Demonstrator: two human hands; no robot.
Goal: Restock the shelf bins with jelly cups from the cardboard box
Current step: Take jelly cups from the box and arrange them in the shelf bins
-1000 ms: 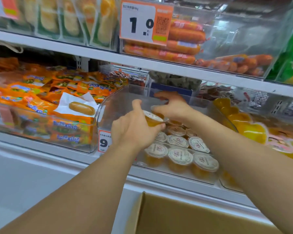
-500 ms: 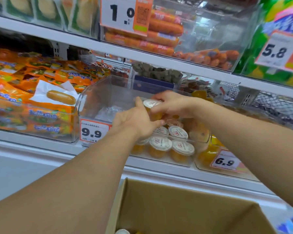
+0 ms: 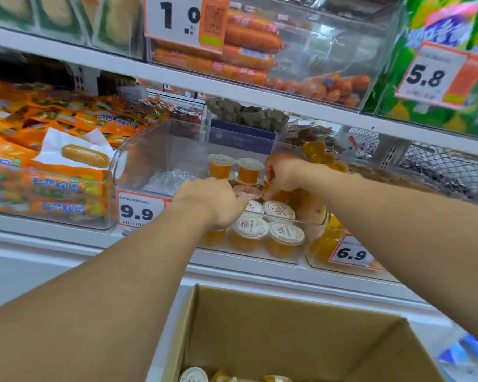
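Note:
A clear shelf bin [image 3: 138, 161] with a 9.9 price tag holds orange jelly cups with white foil lids [image 3: 286, 234]. Two more cups [image 3: 222, 166] stand stacked on top at the back of the bin. My right hand [image 3: 283, 172] reaches into the bin's right side, its fingertips pinched on a jelly cup [image 3: 279, 195] set among the others. Lower down, my left hand [image 3: 213, 202] hangs over the front cups with its fingers curled down and hidden. The cardboard box [image 3: 287, 326] stands open below the shelf, with a few cups [image 3: 193, 376] at its bottom.
Orange snack packets fill the bin on the left [image 3: 53, 188]. To the right, a bin tagged 6.9 [image 3: 351, 253] holds yellow jelly. Sausages [image 3: 246, 59] lie in bins on the shelf above. Crumpled clear film [image 3: 169, 180] lies in the left half of the jelly cup bin.
The cup that my left hand held passed to my right hand, which has lowered into the bin's right side. My left hand dropped to the front cups. Two stacked cups now show behind.

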